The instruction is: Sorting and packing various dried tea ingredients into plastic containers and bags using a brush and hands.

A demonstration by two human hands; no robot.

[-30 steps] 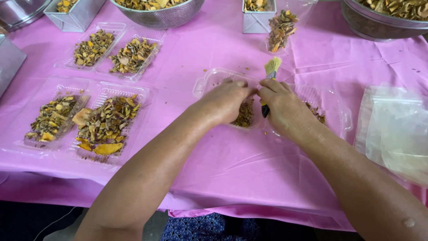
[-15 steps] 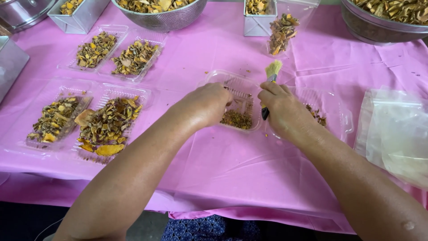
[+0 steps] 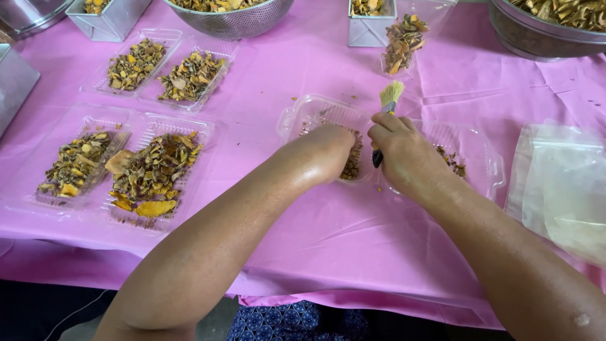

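Left hand [image 3: 325, 151]: knuckles up, pressed down into dried brown-yellow pieces [image 3: 351, 165] inside a clear plastic clamshell tray [image 3: 312, 113]; grip curled over the pieces, fingertips hidden, so cannot tell whether anything is pinched.

Right hand [image 3: 404, 151]: just beside the left, grip clenched round a small brush [image 3: 388, 101], dark handle end showing below the fist, pale bristles pointing up and away over the tray's far rim.

Clamshell tray: open, at centre of desk, hinged half lying to the right under the right wrist, a few crumbs in it.

Desk covering: pink cloth [image 3: 284, 76], creased.

Near left: two filled clear trays [image 3: 126, 170] side by side, heaped with the same dried pieces.

Far left: two more filled trays [image 3: 167, 72], smaller heaps.

Far edge: mesh metal bowl [image 3: 233, 19], two square metal tins [image 3: 369, 19], large metal bowl [image 3: 543, 31], all holding dried pieces.

Far centre: clear bag [image 3: 404, 41] partly filled, lying beside a tin.

Right edge: stack of empty clear plastic bags [image 3: 562, 183].
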